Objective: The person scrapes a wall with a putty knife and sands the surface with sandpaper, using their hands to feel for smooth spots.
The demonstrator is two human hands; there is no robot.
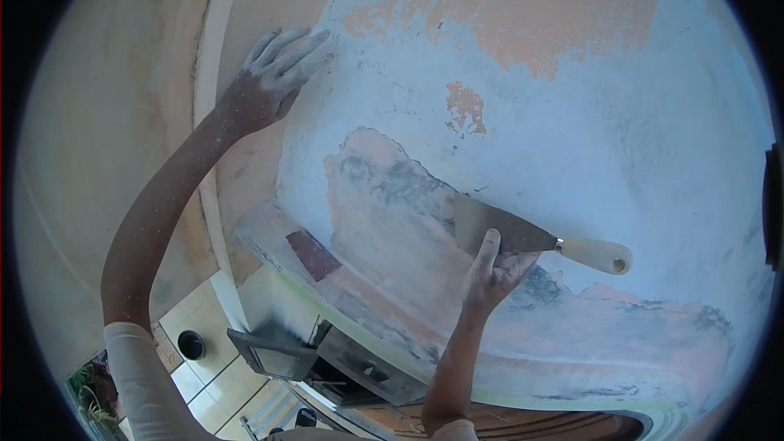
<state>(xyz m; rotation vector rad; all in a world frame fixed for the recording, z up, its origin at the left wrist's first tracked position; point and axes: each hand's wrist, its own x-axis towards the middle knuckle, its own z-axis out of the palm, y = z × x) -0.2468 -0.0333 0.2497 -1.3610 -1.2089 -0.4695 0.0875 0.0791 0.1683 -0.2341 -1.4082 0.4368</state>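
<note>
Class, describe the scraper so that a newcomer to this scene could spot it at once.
Find the large, patchy pale blue wall. Near its middle, the right hand holds the scraper by its blade. Broad grey metal and a pale handle pointing right set it apart from the flat dark red piece farther left.
</note>
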